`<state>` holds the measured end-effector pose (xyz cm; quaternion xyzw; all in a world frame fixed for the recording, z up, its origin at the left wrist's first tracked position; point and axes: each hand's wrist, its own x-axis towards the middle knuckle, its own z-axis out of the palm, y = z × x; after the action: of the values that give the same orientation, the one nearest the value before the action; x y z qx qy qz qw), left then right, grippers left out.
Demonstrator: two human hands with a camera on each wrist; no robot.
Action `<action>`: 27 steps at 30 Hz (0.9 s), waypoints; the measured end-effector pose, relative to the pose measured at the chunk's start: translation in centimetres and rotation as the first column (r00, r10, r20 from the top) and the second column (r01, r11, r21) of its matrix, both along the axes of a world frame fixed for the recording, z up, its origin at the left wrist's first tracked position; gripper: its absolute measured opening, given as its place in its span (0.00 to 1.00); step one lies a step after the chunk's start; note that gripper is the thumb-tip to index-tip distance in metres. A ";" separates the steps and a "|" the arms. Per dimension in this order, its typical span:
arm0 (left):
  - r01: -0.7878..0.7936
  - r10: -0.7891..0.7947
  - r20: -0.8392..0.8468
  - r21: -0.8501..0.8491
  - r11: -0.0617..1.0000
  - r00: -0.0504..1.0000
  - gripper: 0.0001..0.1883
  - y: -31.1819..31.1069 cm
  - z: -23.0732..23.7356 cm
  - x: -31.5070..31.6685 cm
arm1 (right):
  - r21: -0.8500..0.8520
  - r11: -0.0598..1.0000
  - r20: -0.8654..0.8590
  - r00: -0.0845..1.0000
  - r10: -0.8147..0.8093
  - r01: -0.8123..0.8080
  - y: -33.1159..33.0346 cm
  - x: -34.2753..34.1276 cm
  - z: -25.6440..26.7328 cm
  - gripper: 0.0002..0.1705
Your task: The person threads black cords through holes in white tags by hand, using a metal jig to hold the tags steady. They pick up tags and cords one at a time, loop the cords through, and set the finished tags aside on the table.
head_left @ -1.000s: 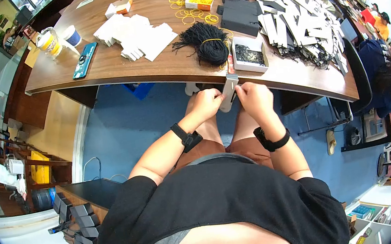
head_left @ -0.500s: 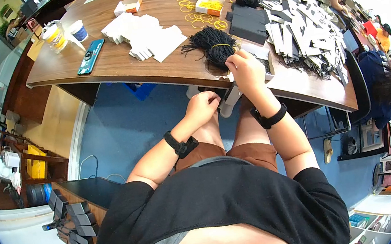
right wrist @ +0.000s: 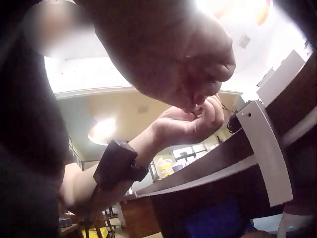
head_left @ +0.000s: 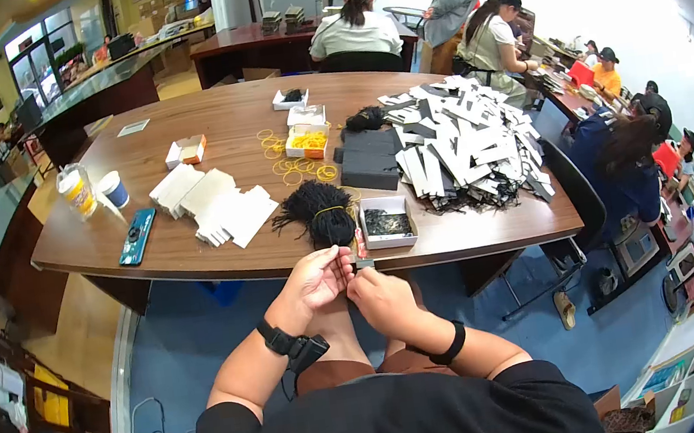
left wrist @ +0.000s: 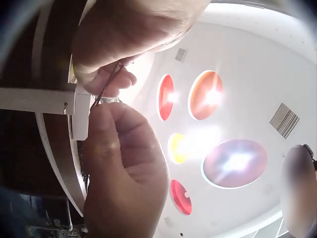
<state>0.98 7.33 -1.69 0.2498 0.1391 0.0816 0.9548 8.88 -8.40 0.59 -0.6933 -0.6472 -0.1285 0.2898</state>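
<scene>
Both left hand (head_left: 319,280) and right hand (head_left: 388,300) meet by the worktop (head_left: 212,120) in the head view. Left wrist view: their fingers pinch a thin string (left wrist: 106,86) between them, probably light and floppy; hold near its ends. Right wrist view: a white card (right wrist: 267,158) is near.

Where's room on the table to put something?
The table is bare behind the orange-sided box near the white cards, toward the far edge, with a smaller patch between cards and phone. White strips crowd the right.
</scene>
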 end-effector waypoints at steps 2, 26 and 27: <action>-0.023 0.025 0.034 -0.046 0.999 0.999 0.11 -0.4 -0.4 0.1 | -0.033 0.999 -0.075 0.997 -0.024 0.021 -1.2 -0.3 -0.4 0.04; -0.070 0.115 0.043 0.970 0.234 0.992 0.09 -7.9 2.7 -2.0 | 0.115 0.980 -0.989 0.075 0.128 -0.162 -2.4 4.0 0.6 0.12; -0.100 0.141 0.078 0.983 0.152 0.987 0.09 -7.9 2.4 -2.1 | 0.097 0.984 -0.989 0.100 0.112 -0.149 -2.7 4.1 0.4 0.13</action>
<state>-1.09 -0.61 0.69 0.7969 0.0880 0.2236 0.5543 12.99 -11.10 1.04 -0.5467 -0.3500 0.4001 0.6470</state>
